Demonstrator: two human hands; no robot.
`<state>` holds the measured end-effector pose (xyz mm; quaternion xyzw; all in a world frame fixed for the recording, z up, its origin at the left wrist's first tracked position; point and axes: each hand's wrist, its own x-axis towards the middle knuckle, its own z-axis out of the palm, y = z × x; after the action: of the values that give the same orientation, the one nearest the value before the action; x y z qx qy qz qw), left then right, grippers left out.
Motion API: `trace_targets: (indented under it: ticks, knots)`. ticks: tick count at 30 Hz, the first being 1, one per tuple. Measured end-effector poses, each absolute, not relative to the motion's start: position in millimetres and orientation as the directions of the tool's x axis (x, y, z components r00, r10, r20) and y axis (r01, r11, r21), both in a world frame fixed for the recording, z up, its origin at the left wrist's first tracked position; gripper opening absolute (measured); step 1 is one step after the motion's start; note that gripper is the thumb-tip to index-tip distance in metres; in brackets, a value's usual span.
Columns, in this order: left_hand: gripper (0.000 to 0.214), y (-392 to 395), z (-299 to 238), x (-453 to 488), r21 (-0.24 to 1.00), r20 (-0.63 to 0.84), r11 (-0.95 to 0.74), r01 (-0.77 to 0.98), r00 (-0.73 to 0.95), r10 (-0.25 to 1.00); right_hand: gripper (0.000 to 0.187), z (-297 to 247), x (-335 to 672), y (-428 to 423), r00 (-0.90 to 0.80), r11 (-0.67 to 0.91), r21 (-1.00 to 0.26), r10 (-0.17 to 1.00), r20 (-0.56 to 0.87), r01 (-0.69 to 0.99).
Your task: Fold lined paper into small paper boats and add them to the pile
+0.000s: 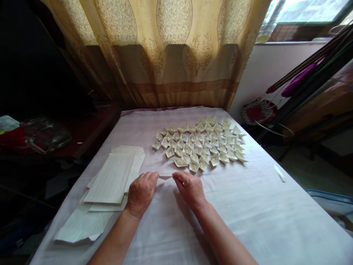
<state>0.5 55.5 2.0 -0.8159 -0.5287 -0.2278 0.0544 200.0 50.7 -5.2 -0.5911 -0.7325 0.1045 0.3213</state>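
Observation:
My left hand and my right hand are close together on the white tablecloth, each with fingers curled and pinching one end of a small folded white paper piece stretched between them. Just beyond my fingertips lie several small folded paper boats, set out in rows. To the left of my left hand rests a stack of lined white paper sheets, with more sheets beneath it reaching the table's left edge.
A small paper scrap lies near the table's right edge. A patterned curtain hangs behind the table. A dark side table with a glass jug stands at left. Poles and a blue-rimmed tub are at right.

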Motion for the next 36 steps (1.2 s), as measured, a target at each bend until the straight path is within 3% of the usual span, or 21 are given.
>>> trace_targets:
  ticks: [6, 11, 14, 20, 36]
  knots:
    - [0.023, 58, -17, 4, 0.415, 0.422, -0.334, 0.846, 0.146, 0.895, 0.022, -20, 193, 48, 0.003, 0.308, -0.657, 0.904, 0.428, 0.688]
    - [0.024, 53, -22, 8, 0.707, 0.294, -0.218, 0.673, 0.000, 0.956, 0.019, -24, 199, 46, 0.025, 0.340, -0.745, 0.902, 0.431, 0.574]
    - [0.024, 51, -21, 8, 0.766, 0.242, -0.179, 0.617, -0.019, 0.970, 0.016, -24, 200, 46, 0.016, 0.326, -0.759, 0.914, 0.405, 0.563]
    - [0.023, 50, -22, 9, 0.754, 0.242, -0.185, 0.630, -0.004, 0.970, 0.016, -24, 197, 45, 0.046, 0.299, -0.760, 0.917, 0.395, 0.577]
    - [0.026, 48, -19, 12, 0.490, 0.435, -0.382, 0.784, 0.160, 0.886, 0.020, -23, 192, 40, 0.068, 0.246, -0.686, 0.916, 0.396, 0.684]
